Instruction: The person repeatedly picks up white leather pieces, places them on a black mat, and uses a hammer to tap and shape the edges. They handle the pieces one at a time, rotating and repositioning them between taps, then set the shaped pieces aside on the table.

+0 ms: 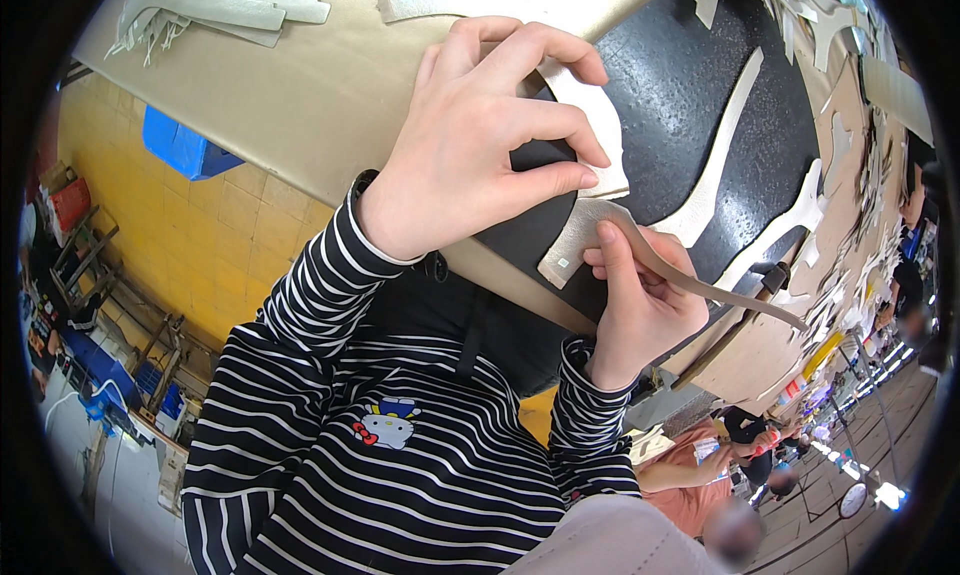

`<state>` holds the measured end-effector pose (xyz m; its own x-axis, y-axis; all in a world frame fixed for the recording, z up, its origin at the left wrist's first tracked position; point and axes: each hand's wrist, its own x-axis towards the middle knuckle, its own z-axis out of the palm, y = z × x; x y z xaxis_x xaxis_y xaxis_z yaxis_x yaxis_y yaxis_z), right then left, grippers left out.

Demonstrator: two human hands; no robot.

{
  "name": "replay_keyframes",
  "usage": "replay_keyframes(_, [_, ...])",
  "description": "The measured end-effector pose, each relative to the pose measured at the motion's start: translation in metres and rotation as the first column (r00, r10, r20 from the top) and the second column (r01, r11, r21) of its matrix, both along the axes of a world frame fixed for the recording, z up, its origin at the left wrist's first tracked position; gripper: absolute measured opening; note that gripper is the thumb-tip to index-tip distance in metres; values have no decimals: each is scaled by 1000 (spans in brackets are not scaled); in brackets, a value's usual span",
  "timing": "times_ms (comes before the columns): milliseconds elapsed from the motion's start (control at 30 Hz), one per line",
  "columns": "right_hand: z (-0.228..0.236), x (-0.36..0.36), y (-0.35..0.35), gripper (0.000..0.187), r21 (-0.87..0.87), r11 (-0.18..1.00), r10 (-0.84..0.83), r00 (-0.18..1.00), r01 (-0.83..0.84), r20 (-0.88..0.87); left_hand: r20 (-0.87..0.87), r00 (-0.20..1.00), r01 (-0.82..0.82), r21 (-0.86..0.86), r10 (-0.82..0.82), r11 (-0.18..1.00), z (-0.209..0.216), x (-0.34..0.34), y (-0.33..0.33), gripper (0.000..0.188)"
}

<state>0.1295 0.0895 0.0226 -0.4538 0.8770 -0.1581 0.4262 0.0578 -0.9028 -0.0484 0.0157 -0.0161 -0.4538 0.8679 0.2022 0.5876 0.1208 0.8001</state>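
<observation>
The curved pale strip (572,243) is pinched in the fingers of the right hand (655,300), at the near edge of the black board (665,85). The left hand (465,140) curves its fingers around a white piece (600,125); whether they grip, I cannot tell. Nearby lie 2 slim pieces (712,175), then crowded scraps (832,25). The beige surface (330,115) carries stacked strips (215,10); past its edge sits a blue container (170,140), contents hidden.
</observation>
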Motion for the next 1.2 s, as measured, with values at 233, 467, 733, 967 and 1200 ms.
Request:
replay_keyframes(233, [-2, 0, 0, 12, 23, 1000, 5, 1000, -5, -11, -6, 1000, 4, 3, -4, 1000, 0, 0, 0, 8])
replay_keyframes(467, [-2, -1, -1, 12, 24, 1000, -4, 1000, 5, -27, 19, 1000, 17, 10, -17, 1000, 0, -1, -1, 10])
replay_keyframes(733, [-4, 1, -1, 11, 48, 999, 23, 1000, -23, -18, 84, 993, 92, -61, -86, 994, 15, -1, -10, 31])
replay_keyframes(967, [-6, 3, 0, 13, 54, 998, 29, 999, -28, -16, 101, 995, 30, -99, -19, 995, 18, 8, -10, 34])
replay_keyframes(1200, [-8, 4, 0, 12, 79, 996, 45, 999, -43, -20, 120, 993, 15, -153, 3, 988, 24, 11, -8, 32])
